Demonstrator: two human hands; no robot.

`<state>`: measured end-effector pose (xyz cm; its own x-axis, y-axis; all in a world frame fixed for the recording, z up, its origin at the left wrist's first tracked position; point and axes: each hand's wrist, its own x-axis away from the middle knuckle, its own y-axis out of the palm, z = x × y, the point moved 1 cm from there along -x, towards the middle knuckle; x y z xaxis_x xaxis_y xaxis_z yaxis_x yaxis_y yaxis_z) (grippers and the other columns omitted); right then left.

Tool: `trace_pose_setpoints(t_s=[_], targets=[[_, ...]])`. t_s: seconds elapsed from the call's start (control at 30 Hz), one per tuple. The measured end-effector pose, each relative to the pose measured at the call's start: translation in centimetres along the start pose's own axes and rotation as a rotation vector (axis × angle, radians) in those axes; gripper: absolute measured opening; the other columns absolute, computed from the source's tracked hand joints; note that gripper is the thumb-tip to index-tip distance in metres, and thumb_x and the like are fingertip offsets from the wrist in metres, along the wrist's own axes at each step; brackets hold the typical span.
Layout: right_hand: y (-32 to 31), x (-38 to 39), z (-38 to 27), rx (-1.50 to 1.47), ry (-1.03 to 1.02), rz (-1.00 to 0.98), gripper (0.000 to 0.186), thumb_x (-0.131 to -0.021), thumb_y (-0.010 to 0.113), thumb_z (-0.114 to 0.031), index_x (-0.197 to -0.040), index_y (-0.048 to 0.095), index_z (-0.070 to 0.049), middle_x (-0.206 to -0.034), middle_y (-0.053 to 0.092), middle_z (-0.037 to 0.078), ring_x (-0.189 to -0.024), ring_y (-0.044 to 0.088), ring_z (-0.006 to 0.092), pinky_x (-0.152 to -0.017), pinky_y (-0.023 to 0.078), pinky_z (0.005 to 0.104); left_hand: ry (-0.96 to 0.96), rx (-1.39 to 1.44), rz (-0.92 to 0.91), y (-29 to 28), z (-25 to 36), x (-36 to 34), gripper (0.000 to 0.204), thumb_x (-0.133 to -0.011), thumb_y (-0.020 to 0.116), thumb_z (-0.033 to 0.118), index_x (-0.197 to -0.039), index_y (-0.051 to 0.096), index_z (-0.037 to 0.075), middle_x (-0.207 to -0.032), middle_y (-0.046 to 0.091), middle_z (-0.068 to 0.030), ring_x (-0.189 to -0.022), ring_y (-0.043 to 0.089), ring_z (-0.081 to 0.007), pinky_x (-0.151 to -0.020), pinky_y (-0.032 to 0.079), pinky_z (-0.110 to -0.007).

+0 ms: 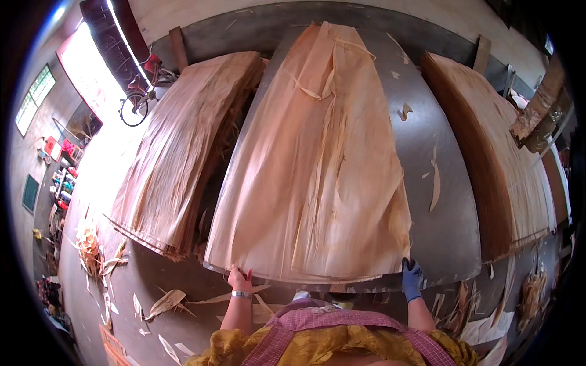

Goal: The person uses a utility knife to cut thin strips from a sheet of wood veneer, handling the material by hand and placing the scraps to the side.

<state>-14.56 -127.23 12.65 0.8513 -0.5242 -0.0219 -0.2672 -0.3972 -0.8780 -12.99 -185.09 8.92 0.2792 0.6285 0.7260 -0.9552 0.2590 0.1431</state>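
A large thin sheet of pale wood veneer (pixel 317 171) lies lengthwise on a grey metal table (pixel 445 226), reaching from the near edge to the far end. My left hand (pixel 239 279), bare with a bracelet on the wrist, grips the sheet's near left corner. My right hand (pixel 412 276), in a blue glove, holds the near right corner. Both hands are at the table's front edge.
A tall stack of veneer sheets (pixel 183 152) stands to the left, another stack (pixel 506 165) to the right. Veneer scraps (pixel 165 300) litter the floor. A bicycle (pixel 143 91) stands far left by a bright opening.
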Motion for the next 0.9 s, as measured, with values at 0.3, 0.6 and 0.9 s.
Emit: trace_pose_setpoints(t_s=[0.3, 0.6, 0.9], targets=[[0.7, -6.2, 0.5, -0.221, 0.082, -0.118, 0.048, -0.088, 0.059, -0.047, -0.078, 0.060, 0.000, -0.067, 0.063, 0.017, -0.060, 0.062, 0.0308, -0.062, 0.046, 0.0433, 0.111, 0.061, -0.170, 9.7, 1.2, -3.1, 0.029, -0.091, 0.062, 0.032, -0.070, 0.051, 0.015, -0.059, 0.048, 0.0049, -0.046, 0.041, -0.0093, -0.042, 0.036, -0.026], [0.1, -2.8, 1.8, -0.050, 0.000, -0.080, 0.042, -0.091, 0.057, -0.042, -0.088, 0.061, 0.000, -0.077, 0.064, 0.016, -0.070, 0.061, 0.0310, -0.063, 0.049, 0.0400, 0.105, -0.021, -0.048, 7.0, 2.0, -4.5, 0.031, -0.089, 0.065, 0.028, -0.065, 0.050, 0.017, -0.053, 0.048, 0.0063, -0.040, 0.037, -0.0085, -0.034, 0.023, -0.025], [-2.6, -0.7, 3.4, 0.137, -0.047, 0.019, 0.041, -0.090, 0.054, -0.045, -0.089, 0.062, -0.004, -0.084, 0.067, 0.019, -0.079, 0.065, 0.0370, -0.069, 0.049, 0.0461, 0.067, -0.055, 0.191, 3.6, -1.2, -1.2, 0.026, -0.088, 0.066, 0.030, -0.081, 0.054, 0.008, -0.065, 0.054, -0.0013, -0.046, 0.048, -0.0157, -0.035, 0.041, -0.030]])
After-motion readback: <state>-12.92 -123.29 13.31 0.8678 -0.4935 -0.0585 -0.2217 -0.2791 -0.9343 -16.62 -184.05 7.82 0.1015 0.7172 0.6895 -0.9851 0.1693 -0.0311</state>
